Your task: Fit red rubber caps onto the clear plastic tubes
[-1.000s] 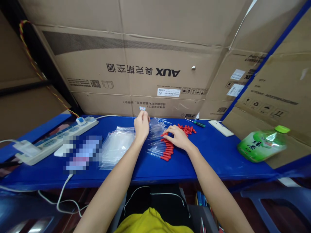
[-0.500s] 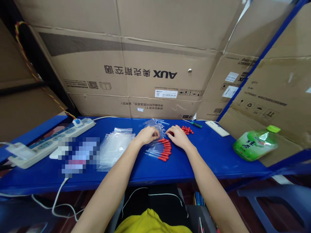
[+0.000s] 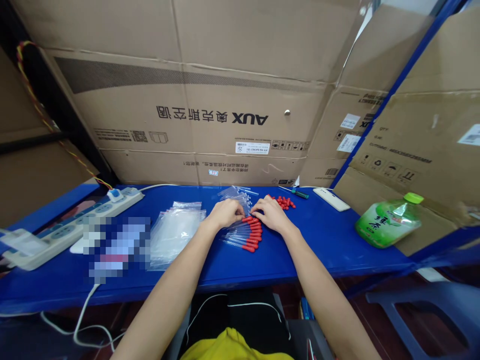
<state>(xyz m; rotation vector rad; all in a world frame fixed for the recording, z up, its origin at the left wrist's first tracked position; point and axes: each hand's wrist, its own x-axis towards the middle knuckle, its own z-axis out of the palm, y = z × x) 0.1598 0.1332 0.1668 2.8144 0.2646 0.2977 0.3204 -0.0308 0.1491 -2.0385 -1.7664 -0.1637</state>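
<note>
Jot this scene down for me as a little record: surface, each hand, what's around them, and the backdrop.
Surface: blue table
Left hand: fingers curled at the clear tubes; grip unclear
Right hand: fingertips close to the left's; grip unclear
Between and below hands: red-capped tubes, fanned out
Beyond right hand: loose red caps, screwdriver
Left side: plastic bags, power strip
Right side: green bottle, lying tilted
Backdrop: cardboard, printing upside down

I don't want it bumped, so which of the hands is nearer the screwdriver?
Right. The right hand is left of the screwdriver and closer to the person, with loose red caps between them; the left hand is farther left, beyond the right hand.
</note>
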